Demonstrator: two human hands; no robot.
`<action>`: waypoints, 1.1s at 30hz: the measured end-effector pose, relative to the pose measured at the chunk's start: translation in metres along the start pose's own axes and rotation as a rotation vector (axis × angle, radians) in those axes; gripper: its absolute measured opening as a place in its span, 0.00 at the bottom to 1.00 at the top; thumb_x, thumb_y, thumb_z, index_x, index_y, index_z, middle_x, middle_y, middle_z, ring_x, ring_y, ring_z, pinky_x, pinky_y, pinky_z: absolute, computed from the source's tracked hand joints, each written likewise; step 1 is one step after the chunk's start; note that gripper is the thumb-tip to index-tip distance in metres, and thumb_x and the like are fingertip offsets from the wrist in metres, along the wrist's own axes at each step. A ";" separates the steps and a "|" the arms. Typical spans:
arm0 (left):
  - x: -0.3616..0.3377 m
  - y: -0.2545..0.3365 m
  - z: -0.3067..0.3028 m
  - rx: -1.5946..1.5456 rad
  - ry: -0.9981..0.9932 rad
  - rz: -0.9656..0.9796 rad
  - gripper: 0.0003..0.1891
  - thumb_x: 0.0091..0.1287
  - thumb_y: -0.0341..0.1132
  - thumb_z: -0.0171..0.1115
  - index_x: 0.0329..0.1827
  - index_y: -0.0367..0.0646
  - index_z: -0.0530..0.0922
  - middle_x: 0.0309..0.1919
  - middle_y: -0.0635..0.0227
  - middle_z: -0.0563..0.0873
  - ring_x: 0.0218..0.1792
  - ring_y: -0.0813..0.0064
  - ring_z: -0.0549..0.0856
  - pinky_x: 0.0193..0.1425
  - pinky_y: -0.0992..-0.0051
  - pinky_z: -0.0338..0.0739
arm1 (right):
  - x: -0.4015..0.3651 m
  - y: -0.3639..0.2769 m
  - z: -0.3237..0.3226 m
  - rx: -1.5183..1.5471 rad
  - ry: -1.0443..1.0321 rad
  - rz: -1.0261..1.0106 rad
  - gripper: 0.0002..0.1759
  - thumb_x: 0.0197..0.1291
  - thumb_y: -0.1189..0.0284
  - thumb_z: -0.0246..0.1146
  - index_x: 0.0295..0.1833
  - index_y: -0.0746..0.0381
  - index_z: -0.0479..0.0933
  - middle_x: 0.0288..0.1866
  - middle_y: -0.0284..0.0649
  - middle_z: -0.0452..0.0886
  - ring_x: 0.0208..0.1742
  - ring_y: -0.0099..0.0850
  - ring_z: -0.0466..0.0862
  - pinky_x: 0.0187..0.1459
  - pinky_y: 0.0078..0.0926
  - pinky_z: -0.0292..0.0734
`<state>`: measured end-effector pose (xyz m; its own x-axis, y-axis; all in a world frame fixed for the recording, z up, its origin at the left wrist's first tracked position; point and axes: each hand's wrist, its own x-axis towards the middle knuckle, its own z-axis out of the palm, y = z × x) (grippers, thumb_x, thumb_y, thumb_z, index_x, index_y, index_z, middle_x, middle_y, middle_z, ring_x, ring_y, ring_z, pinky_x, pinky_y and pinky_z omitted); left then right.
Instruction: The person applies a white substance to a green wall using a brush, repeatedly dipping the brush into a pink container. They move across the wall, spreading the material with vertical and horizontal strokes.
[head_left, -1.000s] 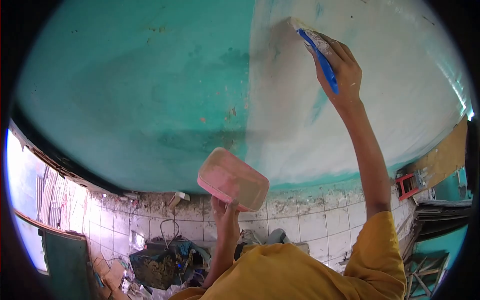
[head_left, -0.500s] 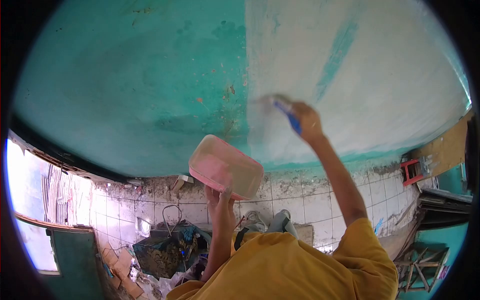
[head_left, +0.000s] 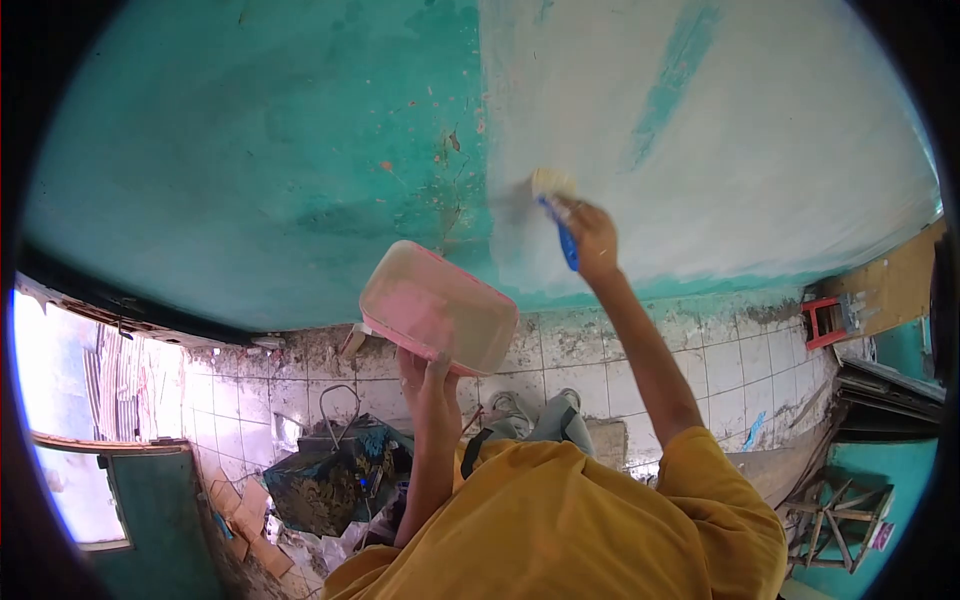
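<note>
A pink plastic container (head_left: 440, 308) is held by my left hand (head_left: 430, 385), its thumb on the near edge and the fingers underneath. My right hand (head_left: 594, 240) is closed around a paintbrush with a blue handle (head_left: 566, 243). The brush's pale bristles (head_left: 551, 182) are at the wall, just right of the line between the green part (head_left: 300, 150) and the whitish painted part (head_left: 780, 140). A green streak (head_left: 672, 88) shows within the whitish area.
Below the wall lies a dirty white tiled floor (head_left: 640, 388). A dark patterned bag (head_left: 330, 480) and cardboard pieces (head_left: 245, 515) are at the lower left. On the right are a red stool (head_left: 823, 322) and a wooden frame (head_left: 840, 520).
My right hand and the brush have moved slightly left, and the bristles are now clearer. The container in my left hand sits a little higher and further left.
</note>
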<state>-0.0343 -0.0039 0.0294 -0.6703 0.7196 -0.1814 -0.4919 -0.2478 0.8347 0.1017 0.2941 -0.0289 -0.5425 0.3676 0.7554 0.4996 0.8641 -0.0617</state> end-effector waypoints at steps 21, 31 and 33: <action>0.004 -0.059 0.041 0.143 -0.267 -0.018 0.38 0.66 0.23 0.61 0.77 0.43 0.52 0.69 0.61 0.68 0.69 0.68 0.70 0.70 0.65 0.70 | -0.073 -0.082 -0.190 1.131 0.502 1.216 0.11 0.63 0.74 0.70 0.47 0.65 0.77 0.38 0.35 0.81 0.34 0.21 0.81 0.35 0.20 0.80; -0.034 -0.090 0.092 0.220 -0.515 -0.011 0.42 0.66 0.27 0.62 0.79 0.43 0.47 0.72 0.58 0.65 0.73 0.64 0.66 0.75 0.60 0.62 | -0.107 -0.077 -0.225 0.630 0.009 0.926 0.12 0.55 0.73 0.76 0.41 0.69 0.83 0.32 0.43 0.86 0.29 0.26 0.85 0.32 0.24 0.78; -0.046 -0.095 0.108 0.209 -0.534 -0.023 0.42 0.66 0.27 0.62 0.79 0.42 0.46 0.72 0.58 0.65 0.72 0.64 0.66 0.75 0.60 0.62 | -0.110 -0.069 -0.236 0.548 0.007 0.886 0.13 0.55 0.73 0.76 0.40 0.69 0.82 0.32 0.43 0.86 0.28 0.28 0.86 0.31 0.25 0.78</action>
<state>0.1033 0.0572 0.0143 -0.2603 0.9646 0.0417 -0.3468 -0.1337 0.9284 0.2865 0.1130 0.0465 -0.1261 0.9461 0.2983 0.3405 0.3237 -0.8828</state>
